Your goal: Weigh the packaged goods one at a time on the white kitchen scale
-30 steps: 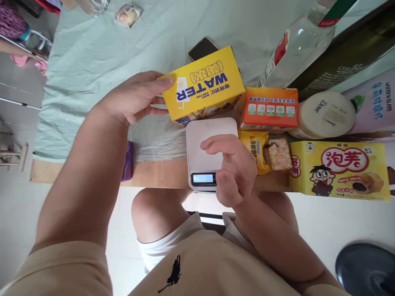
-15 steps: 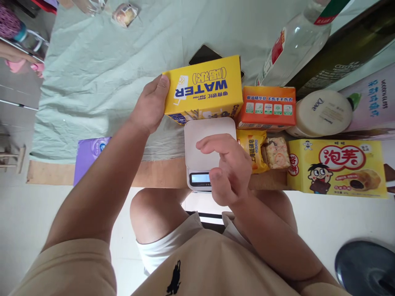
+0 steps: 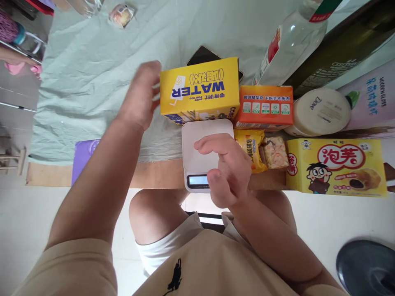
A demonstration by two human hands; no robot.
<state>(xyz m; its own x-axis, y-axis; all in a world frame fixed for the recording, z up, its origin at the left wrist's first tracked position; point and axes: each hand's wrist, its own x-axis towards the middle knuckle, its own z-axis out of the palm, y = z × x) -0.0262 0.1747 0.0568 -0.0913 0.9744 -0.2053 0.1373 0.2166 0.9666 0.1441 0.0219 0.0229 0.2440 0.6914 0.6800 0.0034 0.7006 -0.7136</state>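
Note:
A yellow box (image 3: pixel 200 84) printed WATER stands behind the white kitchen scale (image 3: pixel 197 139), whose small display is lit. My left hand (image 3: pixel 140 96) is just left of the box, fingers apart and a little blurred, holding nothing. Over the right side of the scale hovers my right hand (image 3: pixel 230 168), thumb and fingers loosely curved with a gap between them and nothing inside. An orange box (image 3: pixel 266 106) is right of the yellow one. In front of it lie a yellow soap packet (image 3: pixel 254 150) and a wrapped snack block (image 3: pixel 275 153).
On the right are a yellow puff box (image 3: pixel 336 166), a Dove jar (image 3: pixel 321 112), a clear bottle (image 3: pixel 296 45) and a dark green bottle (image 3: pixel 342 49). A phone (image 3: pixel 203 55) lies behind the yellow box. A purple packet (image 3: pixel 83 154) sits at the table's left front edge.
My left hand has let go of the yellow WATER box and moved away to the left. The box stays standing behind the scale. My right hand has hardly moved.

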